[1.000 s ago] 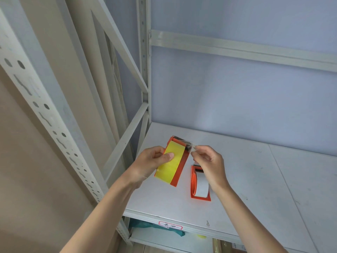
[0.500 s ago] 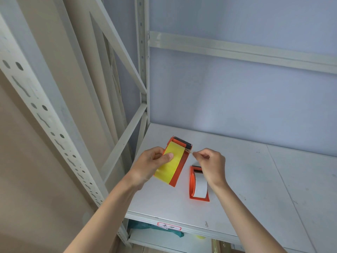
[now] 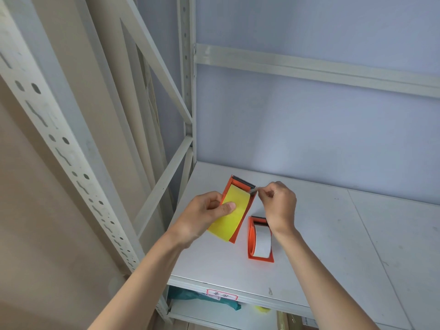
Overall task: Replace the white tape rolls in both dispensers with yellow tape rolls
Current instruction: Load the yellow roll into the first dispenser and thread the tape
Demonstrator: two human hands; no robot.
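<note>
My left hand grips an orange tape dispenser loaded with a yellow tape roll, thumb pressed on the yellow tape. It is held tilted above the shelf, its dark toothed blade pointing up and away. My right hand pinches the tape's loose end right beside the blade. A second orange dispenser lies flat on the grey shelf just below my right hand, with a white tape roll inside.
The shelf belongs to a pale metal rack with a perforated upright at left and diagonal braces. A labelled front edge faces me. Below it a teal bag and something yellow show on a lower level.
My right hand drew away from the blade half a second ago, then came back to it and now pinches the tape end. The left hand kept hold of the dispenser.
</note>
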